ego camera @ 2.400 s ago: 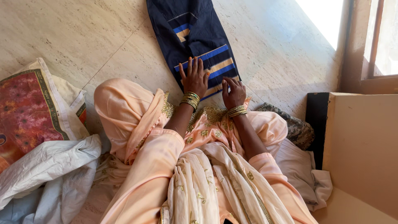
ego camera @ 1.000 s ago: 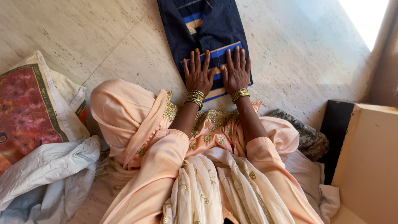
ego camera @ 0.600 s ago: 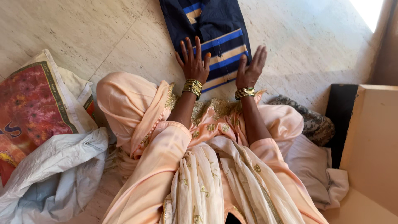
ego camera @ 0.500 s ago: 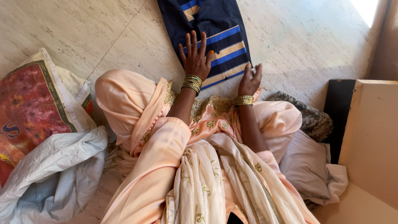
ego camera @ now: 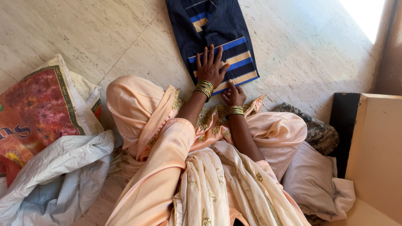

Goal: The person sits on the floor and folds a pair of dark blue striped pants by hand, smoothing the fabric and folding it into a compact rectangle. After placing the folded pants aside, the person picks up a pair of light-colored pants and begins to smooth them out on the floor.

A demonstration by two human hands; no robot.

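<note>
Here, from left to right: a red floral printed sack [ego camera: 35, 113] and a white cloth bundle [ego camera: 54, 175] lie on the pale stone floor [ego camera: 83, 33], the sack cut off by the left edge. Centre: a folded navy garment with blue and tan stripes [ego camera: 215, 39] lies flat on the floor, its long axis running away from the person and tilted slightly leftward at the far end; that far end is cut off by the top edge. The left hand [ego camera: 210, 67] rests flat on the garment's near striped part, fingers spread. The right hand [ego camera: 233, 95] is curled at the garment's near hem, just right of and below the left; whether it grips the cloth cannot be told. Right: a patterned cloth [ego camera: 318, 129], a white pillow [ego camera: 314, 180] and a cream box [ego camera: 377, 155], partly out of frame.
</note>
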